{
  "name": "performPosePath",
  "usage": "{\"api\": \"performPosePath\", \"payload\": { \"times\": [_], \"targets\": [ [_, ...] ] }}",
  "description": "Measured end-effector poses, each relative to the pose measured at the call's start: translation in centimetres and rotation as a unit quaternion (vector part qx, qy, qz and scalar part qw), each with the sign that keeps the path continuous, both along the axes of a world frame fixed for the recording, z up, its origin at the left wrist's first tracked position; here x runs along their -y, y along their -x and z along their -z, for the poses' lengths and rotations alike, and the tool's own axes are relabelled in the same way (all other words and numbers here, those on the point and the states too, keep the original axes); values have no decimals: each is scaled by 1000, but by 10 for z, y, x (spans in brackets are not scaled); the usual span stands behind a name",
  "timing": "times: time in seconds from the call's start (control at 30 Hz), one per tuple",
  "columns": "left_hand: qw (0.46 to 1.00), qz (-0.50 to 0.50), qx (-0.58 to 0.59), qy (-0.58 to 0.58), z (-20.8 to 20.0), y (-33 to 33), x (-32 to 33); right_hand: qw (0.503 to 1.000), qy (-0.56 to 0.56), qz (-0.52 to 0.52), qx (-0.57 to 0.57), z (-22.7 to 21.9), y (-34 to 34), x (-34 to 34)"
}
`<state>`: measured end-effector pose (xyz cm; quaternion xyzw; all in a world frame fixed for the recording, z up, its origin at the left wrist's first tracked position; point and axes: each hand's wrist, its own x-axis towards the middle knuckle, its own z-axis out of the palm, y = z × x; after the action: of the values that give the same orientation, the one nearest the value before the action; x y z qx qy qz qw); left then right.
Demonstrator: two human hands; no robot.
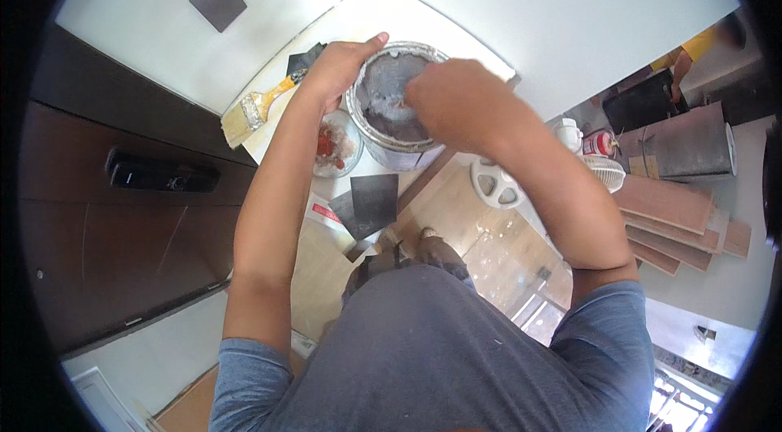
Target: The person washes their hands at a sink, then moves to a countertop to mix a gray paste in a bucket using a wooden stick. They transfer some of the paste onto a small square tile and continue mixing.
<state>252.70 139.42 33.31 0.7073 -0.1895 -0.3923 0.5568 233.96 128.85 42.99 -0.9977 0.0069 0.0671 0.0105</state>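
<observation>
A round paint bucket (401, 158) stands on a white surface in front of me, its rim crusted and its inside smeared with whitish-grey paste (391, 105). My left hand (339, 67) holds the bucket at its left rim, thumb stretched along the edge. Over the bucket's mouth, my right hand (458, 103) is closed with its fingers dipping inside; whatever it holds is hidden. Left of my left forearm lies a paintbrush (256, 111) with a yellow handle and paint-caked ferrule. A clear tub (349, 157) with reddish-brown residue sits against the bucket's near left side.
Dark sandpaper-like sheets (375, 199) lie nearer me. White walls meet behind the bucket; a dark square (218, 2) is on the left one. A dark brown door (163, 220) stands left. To the right are a white fan (604, 173), stacked boards (668, 208) and another person (699, 48).
</observation>
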Motion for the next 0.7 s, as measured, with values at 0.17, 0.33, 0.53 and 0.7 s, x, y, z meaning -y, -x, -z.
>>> {"api": "performPosePath", "payload": {
  "times": [0.17,0.33,0.53,0.7],
  "targets": [
    [998,42,-32,-24,-15,-6,0,997,2,-52,-51,20,-18,12],
    [999,-6,-28,-18,-14,3,-6,995,4,-98,-30,-38,5,31],
    [997,-53,-20,-44,-23,15,-6,983,-33,-176,-28,4,-4,43],
    [995,-87,-1,-47,-12,7,-5,973,-2,-212,-91,22,-29,35]
  ]
}}
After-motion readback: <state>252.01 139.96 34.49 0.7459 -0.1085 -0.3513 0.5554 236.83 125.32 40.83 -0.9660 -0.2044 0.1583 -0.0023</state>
